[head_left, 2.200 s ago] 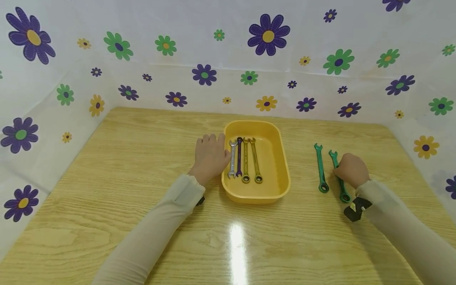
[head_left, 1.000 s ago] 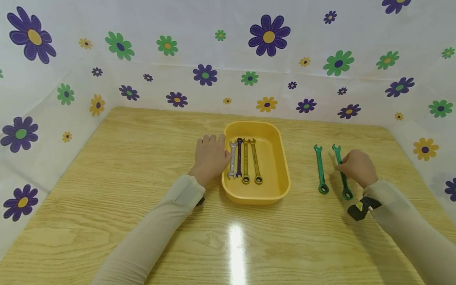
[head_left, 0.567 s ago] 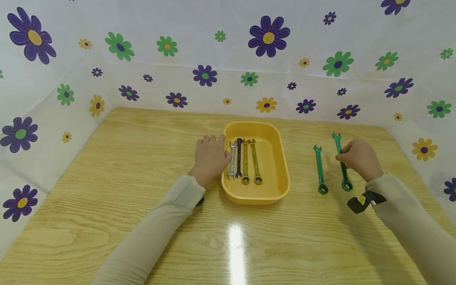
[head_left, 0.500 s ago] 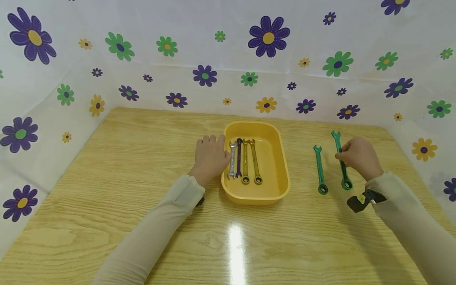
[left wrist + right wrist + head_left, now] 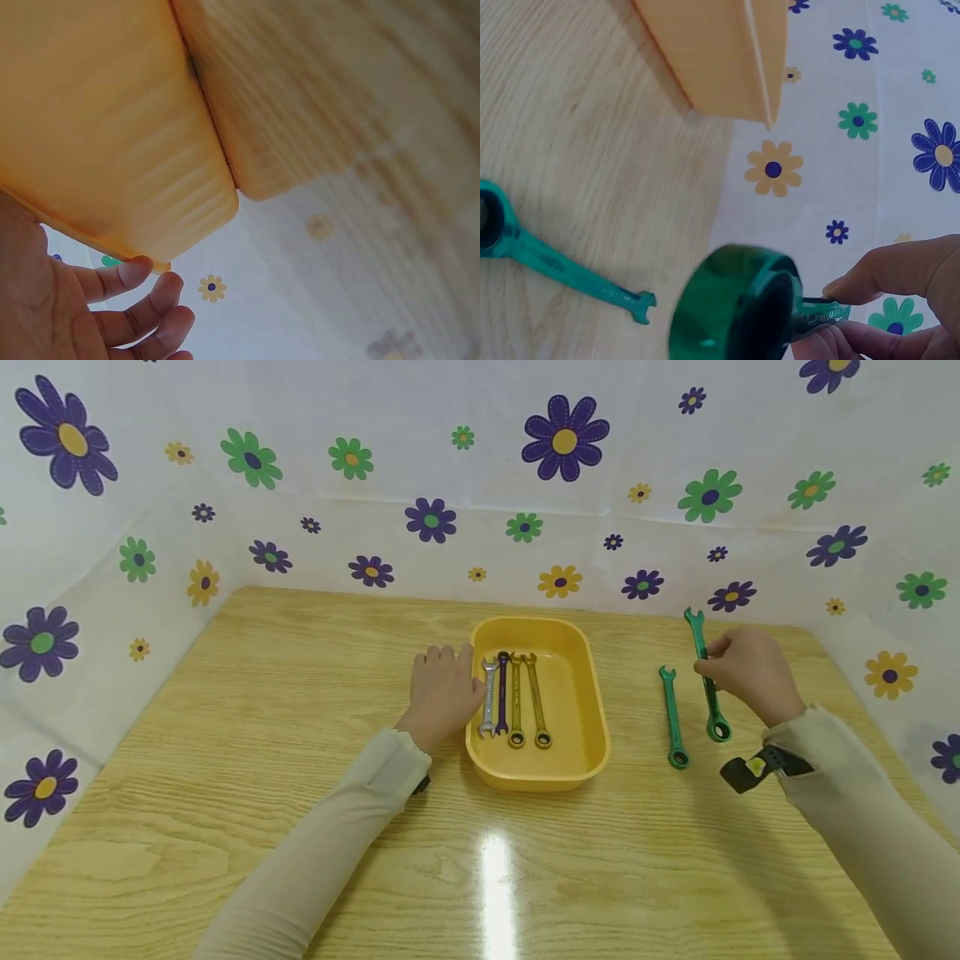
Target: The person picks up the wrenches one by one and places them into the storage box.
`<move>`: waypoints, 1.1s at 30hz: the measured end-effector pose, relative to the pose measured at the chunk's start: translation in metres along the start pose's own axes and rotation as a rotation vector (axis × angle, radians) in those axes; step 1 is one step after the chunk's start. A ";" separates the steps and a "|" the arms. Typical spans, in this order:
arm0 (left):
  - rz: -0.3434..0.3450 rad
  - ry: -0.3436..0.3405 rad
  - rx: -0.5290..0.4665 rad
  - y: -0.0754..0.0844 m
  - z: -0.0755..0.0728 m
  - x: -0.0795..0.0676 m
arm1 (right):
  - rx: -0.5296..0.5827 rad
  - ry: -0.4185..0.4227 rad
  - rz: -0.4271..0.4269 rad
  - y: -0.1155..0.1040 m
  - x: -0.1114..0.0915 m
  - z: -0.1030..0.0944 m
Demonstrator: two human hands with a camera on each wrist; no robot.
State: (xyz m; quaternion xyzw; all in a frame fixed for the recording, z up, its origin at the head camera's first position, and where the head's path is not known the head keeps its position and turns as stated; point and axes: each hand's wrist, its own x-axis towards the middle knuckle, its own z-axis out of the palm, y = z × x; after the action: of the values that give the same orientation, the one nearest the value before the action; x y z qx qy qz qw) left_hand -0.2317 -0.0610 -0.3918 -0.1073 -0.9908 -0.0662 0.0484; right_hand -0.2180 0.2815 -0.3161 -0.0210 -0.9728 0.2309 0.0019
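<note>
My right hand (image 5: pixel 753 672) pinches a green combination wrench (image 5: pixel 712 697) by its shank, raised over the table, open end up and ring end down. In the right wrist view this wrench's ring end (image 5: pixel 731 307) looms close, thumb and fingers behind it. A second green wrench (image 5: pixel 672 718) lies on the table to the left. My left hand (image 5: pixel 442 693) rests at the left rim of a yellow plastic tray (image 5: pixel 592 714); its fingers (image 5: pixel 146 319) are loosely bent and its thumb reaches over the rim. The tray holds a silver wrench (image 5: pixel 488 697), a purple wrench (image 5: pixel 502 693) and two gold wrenches (image 5: pixel 516 702).
The wood-grain table (image 5: pixel 300 693) is bordered at the back and sides by a white flower-print cloth (image 5: pixel 315 418). The gold wrenches lie near the tray's middle, with bare tray floor to their right.
My right hand has lifted the farther-right green wrench off the table, carrying it up and away from me, then slightly left. My left hand and the tray have stayed put.
</note>
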 end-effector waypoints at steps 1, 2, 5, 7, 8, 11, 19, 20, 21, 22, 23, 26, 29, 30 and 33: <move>0.000 0.000 -0.001 0.000 0.000 0.000 | -0.002 0.001 -0.003 -0.003 0.000 -0.001; 0.001 0.000 -0.002 0.000 0.000 0.000 | -0.002 0.004 -0.008 -0.006 0.000 -0.001; 0.001 0.002 -0.005 0.000 0.000 0.000 | 0.004 0.019 -0.026 -0.015 -0.001 -0.002; 0.001 0.002 -0.004 0.000 0.000 0.000 | 0.018 0.024 -0.039 -0.021 -0.001 -0.003; 0.001 0.001 -0.004 0.000 0.000 0.000 | 0.024 0.025 -0.043 -0.024 -0.001 -0.003; 0.001 0.004 -0.004 0.000 0.000 0.001 | 0.038 0.024 -0.058 -0.034 0.000 -0.003; 0.004 0.008 -0.006 -0.001 0.001 0.001 | 0.101 0.015 -0.056 -0.056 0.006 0.003; 0.004 0.007 -0.006 -0.001 0.000 0.000 | 0.102 0.013 -0.054 -0.059 0.006 0.004; 0.004 0.007 -0.007 0.000 0.000 0.000 | 0.100 0.015 -0.055 -0.061 0.007 0.006; 0.004 0.007 -0.007 0.000 0.000 0.000 | 0.099 0.016 -0.057 -0.063 0.007 0.007; 0.004 0.006 -0.007 0.000 0.000 0.000 | 0.101 0.017 -0.060 -0.066 0.007 0.008; 0.009 0.014 -0.008 0.000 -0.001 -0.001 | 0.106 0.024 -0.082 -0.072 0.008 0.011; 0.016 0.026 -0.009 0.000 -0.001 -0.001 | 0.111 0.025 -0.105 -0.079 0.009 0.014; 0.017 0.030 -0.008 0.000 -0.001 -0.001 | 0.116 0.019 -0.106 -0.082 0.009 0.015; 0.018 0.033 -0.008 0.000 -0.001 -0.001 | 0.132 0.006 -0.107 -0.088 0.010 0.018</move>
State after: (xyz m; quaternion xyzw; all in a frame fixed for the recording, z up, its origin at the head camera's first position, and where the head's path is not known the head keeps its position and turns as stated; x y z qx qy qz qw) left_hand -0.2303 -0.0616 -0.3912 -0.1150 -0.9886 -0.0717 0.0651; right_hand -0.2316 0.1950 -0.2929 0.0308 -0.9552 0.2939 0.0185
